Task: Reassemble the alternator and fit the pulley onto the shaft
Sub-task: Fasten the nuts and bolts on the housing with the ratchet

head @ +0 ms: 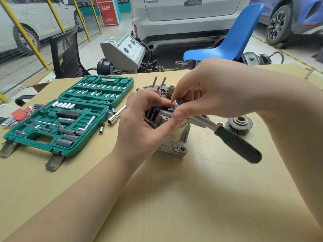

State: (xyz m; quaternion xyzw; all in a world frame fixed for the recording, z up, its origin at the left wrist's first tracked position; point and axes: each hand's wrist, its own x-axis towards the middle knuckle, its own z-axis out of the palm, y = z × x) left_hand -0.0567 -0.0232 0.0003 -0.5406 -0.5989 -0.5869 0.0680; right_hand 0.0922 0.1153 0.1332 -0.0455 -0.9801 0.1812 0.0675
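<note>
Both hands' fingers [180, 114] hide most of the alternator [176, 138] top.

Out past the tan worktop [192, 198] lies a pale, glossy garage floor [90, 55] under even, bright light. Straight ahead sits the rear of a silver car [183, 20], bumper facing this way. To the right, a blue car [300, 16] shows one dark wheel, with a yellow-and-black line on the floor beside it. On the left, a wire-mesh fence with yellow posts [26, 37] screens a white car [35, 18]. A red sign stand [108, 11] is at the back. Closer in, a black mesh chair [65, 53] stands by the far-left edge of the worktop, a blue plastic chair [232, 41] toward the right, and a grey machine with a slanted panel [125, 51] between them.
</note>
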